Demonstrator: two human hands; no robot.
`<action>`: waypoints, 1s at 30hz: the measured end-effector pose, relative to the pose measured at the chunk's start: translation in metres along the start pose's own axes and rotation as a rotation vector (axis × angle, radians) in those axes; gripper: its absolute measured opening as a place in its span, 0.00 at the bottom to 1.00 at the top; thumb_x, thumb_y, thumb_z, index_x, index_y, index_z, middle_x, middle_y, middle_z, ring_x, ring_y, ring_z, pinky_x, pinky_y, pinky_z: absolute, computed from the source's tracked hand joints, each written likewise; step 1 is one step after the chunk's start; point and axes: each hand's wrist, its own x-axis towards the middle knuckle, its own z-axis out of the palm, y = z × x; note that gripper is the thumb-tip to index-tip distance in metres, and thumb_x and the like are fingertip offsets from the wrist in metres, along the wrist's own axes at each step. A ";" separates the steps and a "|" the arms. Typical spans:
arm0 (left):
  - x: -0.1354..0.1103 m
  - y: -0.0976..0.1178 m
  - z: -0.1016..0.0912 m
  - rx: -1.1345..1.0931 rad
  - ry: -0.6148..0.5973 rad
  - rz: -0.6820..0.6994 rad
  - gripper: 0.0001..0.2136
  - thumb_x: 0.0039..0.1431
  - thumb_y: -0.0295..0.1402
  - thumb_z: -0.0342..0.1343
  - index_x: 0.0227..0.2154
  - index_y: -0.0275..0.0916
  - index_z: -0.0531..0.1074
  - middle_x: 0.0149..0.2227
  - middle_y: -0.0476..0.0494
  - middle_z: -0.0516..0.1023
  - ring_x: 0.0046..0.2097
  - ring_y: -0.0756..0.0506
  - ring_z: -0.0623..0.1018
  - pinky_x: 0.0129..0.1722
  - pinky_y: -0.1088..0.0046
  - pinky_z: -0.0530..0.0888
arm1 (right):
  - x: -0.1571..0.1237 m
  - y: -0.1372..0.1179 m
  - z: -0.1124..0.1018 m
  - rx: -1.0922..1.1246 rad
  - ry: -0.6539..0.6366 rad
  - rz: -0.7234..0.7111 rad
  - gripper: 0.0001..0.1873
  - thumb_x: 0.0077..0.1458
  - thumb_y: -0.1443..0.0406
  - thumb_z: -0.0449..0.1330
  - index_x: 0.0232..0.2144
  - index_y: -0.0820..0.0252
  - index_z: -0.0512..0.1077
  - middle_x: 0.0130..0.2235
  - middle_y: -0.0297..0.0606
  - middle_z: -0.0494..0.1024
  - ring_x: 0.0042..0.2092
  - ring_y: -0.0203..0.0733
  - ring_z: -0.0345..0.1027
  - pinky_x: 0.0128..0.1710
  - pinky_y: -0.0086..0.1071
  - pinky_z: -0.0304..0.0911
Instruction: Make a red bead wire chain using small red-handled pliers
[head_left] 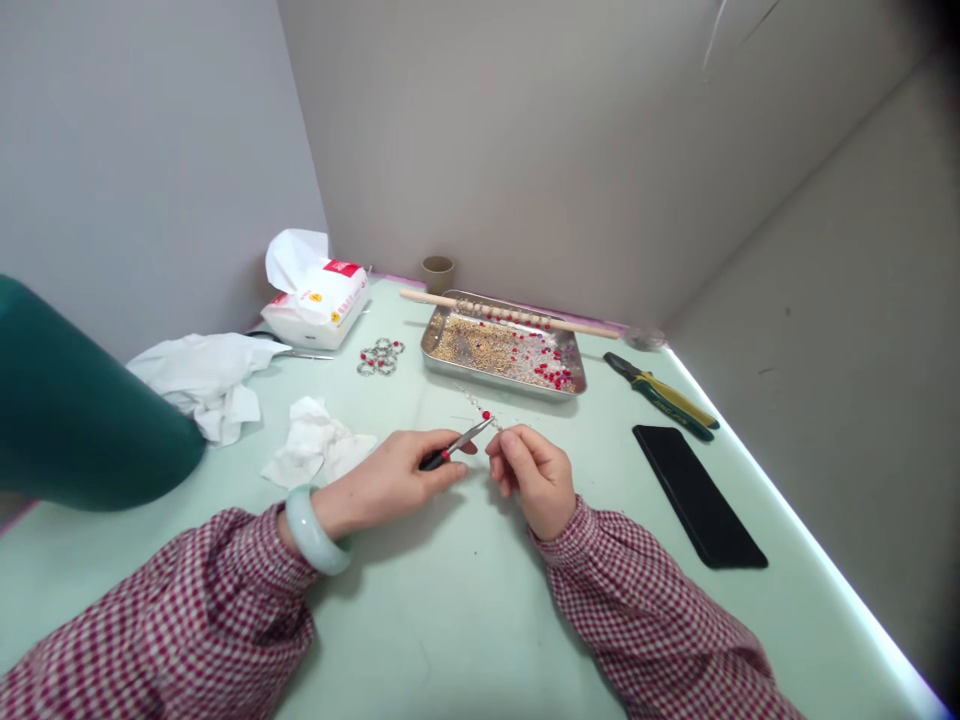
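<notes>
My left hand (405, 470) is closed round the dark handles of small needle-nose pliers (466, 438), whose thin metal jaws point up and to the right. Just beyond their tips a red bead (486, 415) sits on a fine strand of small clear beads (472, 400). Opposite, my right hand (532, 475) pinches the near end of that strand between thumb and forefinger. Whether the jaws grip the strand or only touch it is too small to tell. A pale green bangle (316, 532) circles my left wrist.
Behind my hands stands a metal tray (504, 380) of gold, clear and red beads, a wooden rod (585, 326) across it. Beaded rings (382, 358), tissues (319, 445) and a tissue pack (319, 305) lie left. Cutting pliers (664, 395) and a black phone-like slab (701, 497) lie right.
</notes>
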 end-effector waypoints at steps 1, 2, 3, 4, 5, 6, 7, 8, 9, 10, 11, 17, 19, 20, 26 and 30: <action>0.000 0.000 0.000 0.000 0.002 0.001 0.11 0.59 0.35 0.49 0.40 0.38 0.73 0.29 0.50 0.70 0.30 0.50 0.65 0.31 0.76 0.62 | 0.000 0.001 0.000 -0.002 -0.007 0.001 0.16 0.61 0.56 0.52 0.27 0.60 0.69 0.20 0.30 0.69 0.17 0.29 0.58 0.17 0.25 0.54; 0.000 0.000 0.000 -0.002 0.004 0.001 0.12 0.59 0.35 0.49 0.40 0.38 0.73 0.29 0.50 0.71 0.30 0.50 0.65 0.31 0.76 0.62 | 0.000 0.001 -0.001 -0.002 -0.012 0.002 0.16 0.61 0.56 0.51 0.28 0.60 0.70 0.21 0.30 0.69 0.18 0.29 0.58 0.17 0.25 0.54; 0.001 -0.001 0.000 -0.003 0.002 0.002 0.12 0.59 0.35 0.49 0.41 0.38 0.73 0.29 0.50 0.71 0.29 0.50 0.65 0.31 0.76 0.62 | 0.000 0.002 -0.001 0.001 -0.017 0.001 0.16 0.61 0.56 0.51 0.28 0.60 0.70 0.21 0.30 0.70 0.18 0.29 0.58 0.17 0.25 0.54; 0.001 -0.001 0.000 -0.002 0.000 0.005 0.12 0.59 0.35 0.49 0.41 0.38 0.73 0.29 0.50 0.72 0.29 0.50 0.65 0.31 0.76 0.62 | 0.000 0.002 -0.001 0.005 -0.019 -0.003 0.16 0.61 0.56 0.51 0.29 0.60 0.70 0.21 0.30 0.70 0.18 0.29 0.59 0.17 0.25 0.55; 0.001 -0.001 0.000 0.002 -0.001 0.011 0.12 0.60 0.35 0.49 0.41 0.38 0.73 0.30 0.50 0.72 0.29 0.50 0.65 0.31 0.76 0.62 | 0.000 0.002 -0.001 0.010 -0.019 -0.008 0.16 0.61 0.55 0.51 0.30 0.60 0.70 0.22 0.30 0.70 0.18 0.29 0.59 0.18 0.25 0.55; 0.002 -0.002 0.001 0.008 -0.001 0.019 0.11 0.60 0.35 0.49 0.41 0.38 0.73 0.30 0.50 0.72 0.30 0.50 0.65 0.31 0.76 0.62 | 0.001 0.002 -0.001 0.014 -0.016 -0.014 0.16 0.61 0.55 0.51 0.30 0.60 0.70 0.22 0.30 0.70 0.18 0.30 0.59 0.18 0.25 0.55; 0.002 -0.002 0.001 0.014 -0.002 0.027 0.11 0.60 0.35 0.50 0.41 0.38 0.74 0.30 0.50 0.72 0.30 0.50 0.65 0.32 0.76 0.62 | 0.001 0.002 -0.001 0.015 -0.011 -0.021 0.16 0.61 0.55 0.52 0.31 0.60 0.70 0.22 0.30 0.70 0.18 0.29 0.59 0.18 0.25 0.55; 0.001 -0.002 0.002 0.019 -0.003 0.034 0.11 0.60 0.35 0.50 0.41 0.38 0.74 0.30 0.50 0.73 0.30 0.50 0.65 0.32 0.75 0.62 | 0.002 0.002 0.000 0.016 -0.008 -0.025 0.15 0.61 0.55 0.52 0.30 0.60 0.70 0.22 0.30 0.70 0.18 0.29 0.59 0.18 0.25 0.55; 0.001 -0.002 0.002 0.021 -0.003 0.039 0.11 0.60 0.35 0.50 0.41 0.39 0.74 0.30 0.50 0.73 0.30 0.50 0.65 0.32 0.75 0.62 | 0.002 0.002 0.000 0.017 -0.007 -0.025 0.15 0.61 0.56 0.52 0.30 0.60 0.69 0.22 0.29 0.70 0.18 0.29 0.59 0.18 0.25 0.55; 0.000 -0.002 0.003 0.020 -0.002 0.040 0.11 0.60 0.35 0.50 0.41 0.39 0.74 0.30 0.50 0.72 0.30 0.50 0.65 0.32 0.75 0.62 | 0.002 0.001 0.001 0.020 -0.007 -0.024 0.14 0.61 0.56 0.52 0.30 0.60 0.69 0.22 0.29 0.70 0.18 0.29 0.58 0.18 0.25 0.55; 0.000 -0.001 0.003 0.012 -0.006 0.038 0.11 0.59 0.34 0.50 0.41 0.38 0.74 0.29 0.50 0.72 0.30 0.50 0.65 0.31 0.76 0.62 | 0.002 0.001 0.001 0.028 -0.012 -0.021 0.14 0.61 0.57 0.52 0.30 0.60 0.69 0.22 0.29 0.70 0.18 0.28 0.58 0.18 0.24 0.54; -0.003 0.003 0.001 -0.158 -0.145 -0.034 0.11 0.60 0.34 0.48 0.40 0.36 0.72 0.23 0.54 0.65 0.24 0.53 0.62 0.26 0.77 0.61 | 0.001 -0.001 0.003 0.184 -0.052 0.003 0.13 0.60 0.58 0.53 0.29 0.61 0.69 0.20 0.28 0.71 0.16 0.27 0.59 0.16 0.22 0.52; -0.002 0.003 0.001 -0.172 -0.157 -0.039 0.11 0.60 0.35 0.48 0.41 0.36 0.72 0.23 0.54 0.65 0.23 0.53 0.62 0.25 0.77 0.61 | 0.001 0.000 0.003 0.230 -0.069 0.027 0.13 0.60 0.58 0.53 0.29 0.61 0.69 0.20 0.29 0.71 0.16 0.26 0.59 0.16 0.22 0.51; -0.002 0.003 0.001 -0.158 -0.144 -0.025 0.11 0.60 0.35 0.49 0.41 0.36 0.72 0.24 0.54 0.65 0.24 0.53 0.62 0.26 0.77 0.61 | 0.002 0.001 0.003 0.247 -0.070 0.038 0.13 0.60 0.58 0.54 0.29 0.61 0.69 0.20 0.29 0.71 0.16 0.26 0.59 0.16 0.21 0.50; -0.001 0.000 0.005 -0.022 -0.052 0.042 0.10 0.60 0.37 0.50 0.39 0.37 0.71 0.28 0.51 0.68 0.30 0.51 0.64 0.30 0.76 0.62 | 0.004 0.002 0.004 0.256 0.004 0.072 0.14 0.59 0.58 0.55 0.27 0.61 0.70 0.19 0.28 0.70 0.16 0.25 0.58 0.15 0.21 0.51; -0.001 0.000 0.004 -0.041 -0.062 0.035 0.10 0.60 0.38 0.50 0.39 0.38 0.71 0.27 0.52 0.66 0.29 0.51 0.63 0.29 0.76 0.61 | 0.004 0.001 0.004 0.227 0.004 0.074 0.14 0.59 0.58 0.55 0.27 0.61 0.70 0.19 0.28 0.70 0.16 0.26 0.58 0.15 0.21 0.52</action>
